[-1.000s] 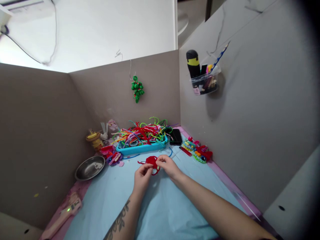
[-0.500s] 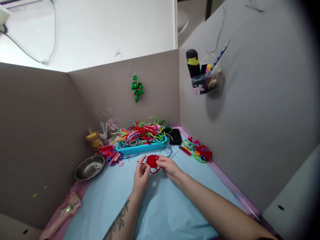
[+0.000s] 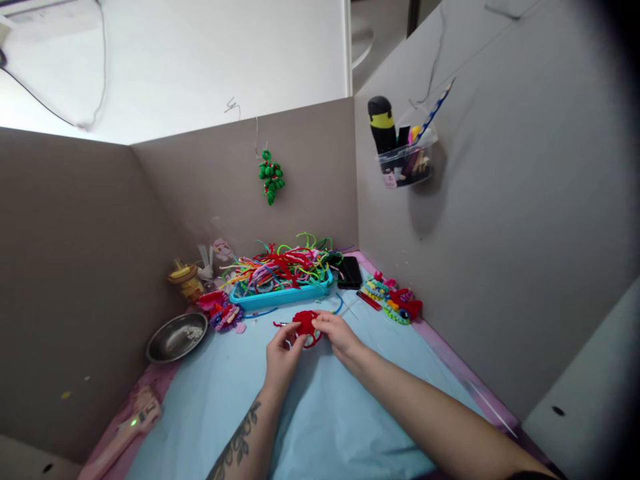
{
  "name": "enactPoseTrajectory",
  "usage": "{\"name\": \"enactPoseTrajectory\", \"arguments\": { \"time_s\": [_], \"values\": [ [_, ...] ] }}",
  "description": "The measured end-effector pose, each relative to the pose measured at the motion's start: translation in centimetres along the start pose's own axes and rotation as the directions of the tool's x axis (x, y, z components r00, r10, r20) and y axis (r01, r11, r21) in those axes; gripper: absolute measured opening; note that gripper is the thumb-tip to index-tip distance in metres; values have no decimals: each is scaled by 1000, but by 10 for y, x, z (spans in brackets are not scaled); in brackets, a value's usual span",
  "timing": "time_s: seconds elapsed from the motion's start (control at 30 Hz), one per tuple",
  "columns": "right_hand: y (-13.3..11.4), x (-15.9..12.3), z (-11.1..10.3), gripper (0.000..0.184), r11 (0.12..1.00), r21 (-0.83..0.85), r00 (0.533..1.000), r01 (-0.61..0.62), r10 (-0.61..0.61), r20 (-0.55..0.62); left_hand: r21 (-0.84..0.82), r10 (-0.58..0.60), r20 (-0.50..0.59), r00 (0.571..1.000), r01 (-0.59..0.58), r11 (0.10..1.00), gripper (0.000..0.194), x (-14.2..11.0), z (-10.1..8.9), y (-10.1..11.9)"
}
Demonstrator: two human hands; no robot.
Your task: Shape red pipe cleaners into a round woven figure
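A small red fuzzy piece, seemingly bent from pipe cleaners, is held up between my two hands over the blue table cover. Its lower edge forms an open loop. My left hand has thumb and fingers closed on its left side, where a thin red end sticks out to the left past the fingers. My right hand pinches the right edge between thumb and forefinger. Finger contact on the far side is hidden.
Behind my hands stands a blue tray heaped with coloured pipe cleaners. A metal bowl and a pink glue gun lie left. A phone and colourful fuzzy pieces lie right. Grey panels surround the table.
My left forefinger has come down onto the red piece, and the left fingers have closed in. My right hand keeps its pinch. The whole view has shifted slightly.
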State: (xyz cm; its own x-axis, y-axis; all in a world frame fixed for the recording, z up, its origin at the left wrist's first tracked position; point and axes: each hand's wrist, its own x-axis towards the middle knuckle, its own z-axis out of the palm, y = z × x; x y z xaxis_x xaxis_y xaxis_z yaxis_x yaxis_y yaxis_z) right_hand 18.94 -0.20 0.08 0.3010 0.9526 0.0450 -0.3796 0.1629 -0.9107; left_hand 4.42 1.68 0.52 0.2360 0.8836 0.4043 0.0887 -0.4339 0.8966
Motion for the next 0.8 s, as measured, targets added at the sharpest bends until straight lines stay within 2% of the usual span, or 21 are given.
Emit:
{"name": "enactPoseTrajectory", "arguments": {
  "time_s": [0.17,0.33,0.47,0.57,0.67,0.8],
  "values": [
    [0,0,0,22,1000,-6,1000,13,-13,-3,110,73,-21,997,-71,991,22,0,-4,0],
    [0,0,-1,20,1000,-12,1000,-10,9,-26,125,170,39,985,-173,977,18,2,-8,4],
    [-1,-1,1,20,1000,15,999,-16,16,-31,134,154,55,987,-160,978,17,3,-9,5],
    [-3,-1,1,23,997,61,999,-41,41,2,115,80,18,997,-82,990,30,3,-8,2],
    [-4,0,0,26,995,89,998,-54,51,34,78,69,-46,997,-65,995,41,3,-7,-1],
    [-4,0,-1,28,996,78,998,-42,37,54,130,128,-137,982,-110,985,27,4,-9,1]
  ]
}}
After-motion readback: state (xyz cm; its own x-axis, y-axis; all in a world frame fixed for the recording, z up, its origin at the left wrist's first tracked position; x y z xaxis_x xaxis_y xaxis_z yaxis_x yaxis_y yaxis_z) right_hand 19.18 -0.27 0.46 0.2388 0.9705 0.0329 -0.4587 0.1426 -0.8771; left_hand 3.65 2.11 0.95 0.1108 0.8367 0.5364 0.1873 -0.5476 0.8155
